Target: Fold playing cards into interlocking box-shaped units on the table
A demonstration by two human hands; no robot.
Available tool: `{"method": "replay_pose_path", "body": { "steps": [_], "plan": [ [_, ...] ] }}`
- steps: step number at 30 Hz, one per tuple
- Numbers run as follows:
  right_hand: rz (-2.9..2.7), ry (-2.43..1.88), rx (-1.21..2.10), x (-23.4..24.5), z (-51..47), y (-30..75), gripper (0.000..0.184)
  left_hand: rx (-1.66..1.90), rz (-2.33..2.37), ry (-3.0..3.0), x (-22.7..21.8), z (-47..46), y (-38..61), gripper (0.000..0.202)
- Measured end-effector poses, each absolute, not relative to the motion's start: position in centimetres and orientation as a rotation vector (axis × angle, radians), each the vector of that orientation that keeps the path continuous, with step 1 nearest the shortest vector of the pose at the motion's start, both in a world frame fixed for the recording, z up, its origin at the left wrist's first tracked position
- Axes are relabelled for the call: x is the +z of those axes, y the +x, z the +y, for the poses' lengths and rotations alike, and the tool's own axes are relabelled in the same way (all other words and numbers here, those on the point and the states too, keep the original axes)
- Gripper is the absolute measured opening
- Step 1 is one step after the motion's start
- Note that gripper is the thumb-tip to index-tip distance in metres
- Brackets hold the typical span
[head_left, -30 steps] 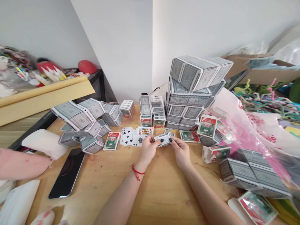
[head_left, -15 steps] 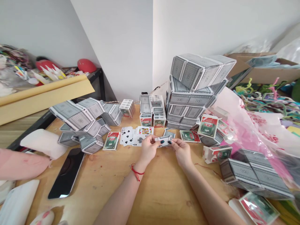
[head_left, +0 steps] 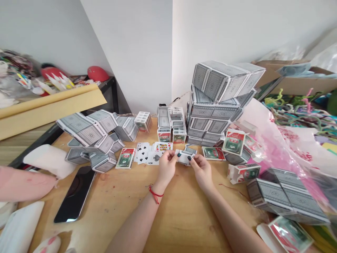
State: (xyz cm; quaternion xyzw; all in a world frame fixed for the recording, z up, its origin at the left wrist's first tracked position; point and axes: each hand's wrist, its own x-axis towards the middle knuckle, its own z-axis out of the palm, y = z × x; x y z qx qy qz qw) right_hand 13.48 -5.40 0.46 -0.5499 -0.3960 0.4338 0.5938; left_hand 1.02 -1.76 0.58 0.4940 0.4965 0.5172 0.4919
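Between my two hands is a playing card (head_left: pixel 184 159) that looks folded, with white showing on it. My left hand (head_left: pixel 167 165) pinches its left end between thumb and fingers. At the right end, my right hand (head_left: pixel 202 168) grips it the same way. Just behind the hands lie grey-backed cards (head_left: pixel 190 149). Face-up playing cards (head_left: pixel 143 153) are spread left of my left hand, partly hidden by it. A red-and-green card box (head_left: pixel 125 158) lies further left, and another card box (head_left: pixel 213 153) is right of my right hand.
Tall stacked blocks of grey-backed cards (head_left: pixel 212 109) rise behind on the right. A lower group of card blocks (head_left: pixel 92 130) stands left. A black phone (head_left: pixel 75 195) lies front left. Pink plastic bags (head_left: pixel 289 137) and card-covered blocks (head_left: pixel 286 196) crowd the right side.
The folded card in my hands has tilted, and more of its white surface shows. My left thumb has shifted up and left, and my right fingers have moved slightly.
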Motion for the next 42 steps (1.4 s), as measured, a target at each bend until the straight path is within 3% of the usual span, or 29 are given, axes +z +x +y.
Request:
{"method": "replay_pose_path", "body": {
  "steps": [3,9,21,33,42],
  "plan": [
    [-0.973,-1.271,0.979,1.0,-5.4,13.5,0.036,1.189,1.18,1.328,0.9,-2.0,0.9,0.017],
    [-1.093,-1.348,0.96,0.8,-5.5,13.6,0.025,1.153,1.151,1.526,1.3,-2.5,1.1,0.011],
    [-1.106,-1.294,1.132,1.3,-6.4,12.5,0.026,1.122,1.175,1.604,1.0,-2.9,1.4,0.01],
    [-0.97,-1.283,1.02,0.8,-6.5,12.2,0.022,1.217,1.249,1.276,1.0,-3.6,2.2,0.016],
    [-0.908,-1.242,1.176,1.2,-6.8,11.0,0.025,1.19,1.168,1.16,1.0,-4.4,2.4,0.019]
  ]
}}
